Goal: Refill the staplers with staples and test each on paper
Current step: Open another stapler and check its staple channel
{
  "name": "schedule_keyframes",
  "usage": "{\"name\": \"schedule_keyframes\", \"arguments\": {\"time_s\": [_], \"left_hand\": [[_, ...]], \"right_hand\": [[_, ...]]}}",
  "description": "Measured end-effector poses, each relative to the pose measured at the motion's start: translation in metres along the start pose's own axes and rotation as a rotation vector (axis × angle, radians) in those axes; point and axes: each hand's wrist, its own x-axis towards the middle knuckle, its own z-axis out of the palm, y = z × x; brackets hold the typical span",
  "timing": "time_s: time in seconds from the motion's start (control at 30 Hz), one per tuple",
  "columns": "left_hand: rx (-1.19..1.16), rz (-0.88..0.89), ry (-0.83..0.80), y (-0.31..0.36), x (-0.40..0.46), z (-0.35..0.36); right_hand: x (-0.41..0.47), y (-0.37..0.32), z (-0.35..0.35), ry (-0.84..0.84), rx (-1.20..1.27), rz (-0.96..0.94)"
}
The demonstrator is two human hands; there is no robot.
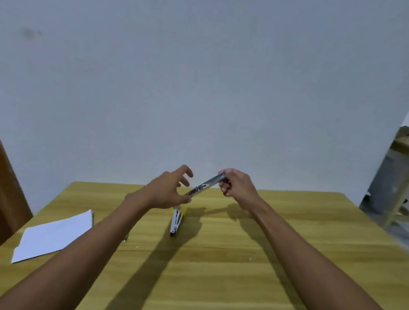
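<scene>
Right hand [235,185] grips a silver metal stapler [207,185] above the wooden bench [238,267]; left hand [168,191] pinches its lower end.

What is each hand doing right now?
Left hand: fingers spread, thumb and fingertip pinching the lower end of the metal stapler.
Right hand: curled around the stapler's upper end.

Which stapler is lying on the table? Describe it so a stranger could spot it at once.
Start at the wooden table and look along its middle, just below the left hand. There lies the white and yellow stapler, opened out, pointing towards the viewer. Unlike the metal stapler held above the table between both hands, it rests on the wood, and the paper lies well off to its left.
</scene>
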Motion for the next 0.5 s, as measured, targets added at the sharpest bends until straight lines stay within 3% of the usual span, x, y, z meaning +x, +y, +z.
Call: {"name": "schedule_keyframes", "arguments": {"time_s": [0.1,0.33,0.5], "left_hand": [[-0.044,0.18,0.058,0.016,0.007,0.018],[-0.239,0.062,0.092,-0.001,0.007,0.034],[-1.146,-0.239,0.303,0.0,0.011,0.035]], "right_hand": [[-0.009,0.012,-0.007,0.014,-0.055,-0.039],[-0.019,0.022,-0.036,0.118,0.173,-0.014],[-0.024,0.025,-0.032,0.056,0.368,0.017]]}}
